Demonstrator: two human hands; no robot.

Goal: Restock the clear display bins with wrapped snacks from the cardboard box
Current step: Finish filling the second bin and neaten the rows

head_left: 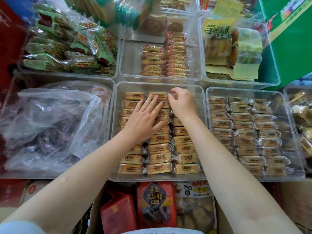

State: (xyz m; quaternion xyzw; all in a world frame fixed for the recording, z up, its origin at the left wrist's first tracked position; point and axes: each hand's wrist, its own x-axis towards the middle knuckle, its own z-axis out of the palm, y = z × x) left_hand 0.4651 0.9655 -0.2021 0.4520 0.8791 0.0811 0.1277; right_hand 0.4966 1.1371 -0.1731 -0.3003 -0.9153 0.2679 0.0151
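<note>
We're mid-fill on the center bin [116, 132], three rows of wrapped snacks [158, 159]. Left hand [143, 119] lies flat, fingers straight, pressing the middle row down. Right hand [183, 103] pinches a wrapper edge at the far end of the right row, by the back wall. Best move imo: keep the left pressing so rows don't shift, seat the pinched pack flush w/ its row, label up. Cardboard box [224, 220] is below, near our body.
</note>
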